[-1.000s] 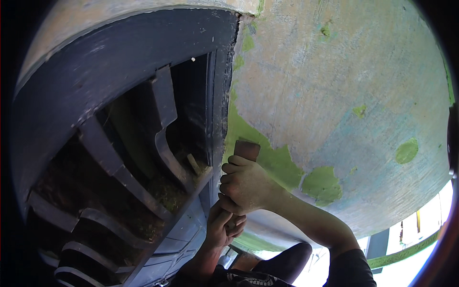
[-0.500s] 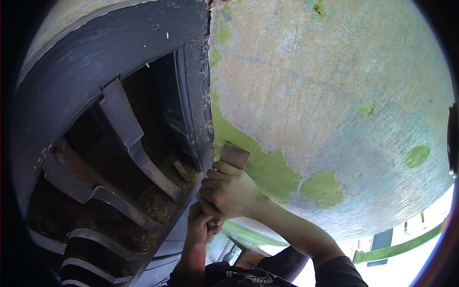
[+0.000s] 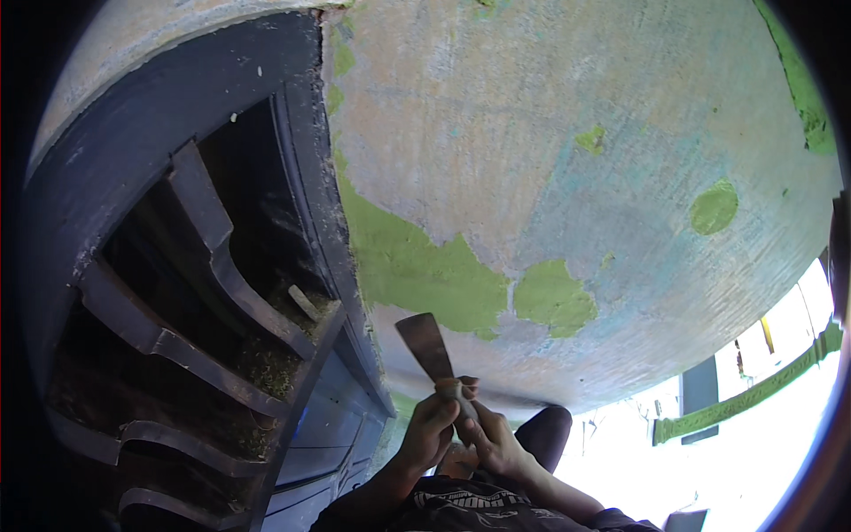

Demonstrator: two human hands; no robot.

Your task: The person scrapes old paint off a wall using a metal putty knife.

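Note:
A scraper point(image 3: 425, 344) with a flat, dark, widening blade stands in front of my body, its blade pointing up and a little to the left. My left hand point(image 3: 429, 432) is closed at the left side of its pale handle. From the other side, my right hand point(image 3: 496, 446) closes round the same handle, so part of the handle is hidden between my fingers. The blade appears apart from the green paint patch point(image 3: 417, 270) on the wall point(image 3: 461, 142). Above that patch the wall shows worn beige and bluish plaster with ragged green edges.
At the left, a dark-framed window point(image 3: 297, 168) has curved flat metal bars point(image 3: 199, 199) across it. Debris point(image 3: 273, 372) lies on its sill near a small pale stick point(image 3: 304, 302). Further green spots point(image 3: 714, 207) dot the wall. A green railing point(image 3: 753, 399) stands at the lower right.
The scraper has come down from the green patch toward my body, and more of its blade shows. My hands have moved lower and right, now together round the handle. The view has shifted right.

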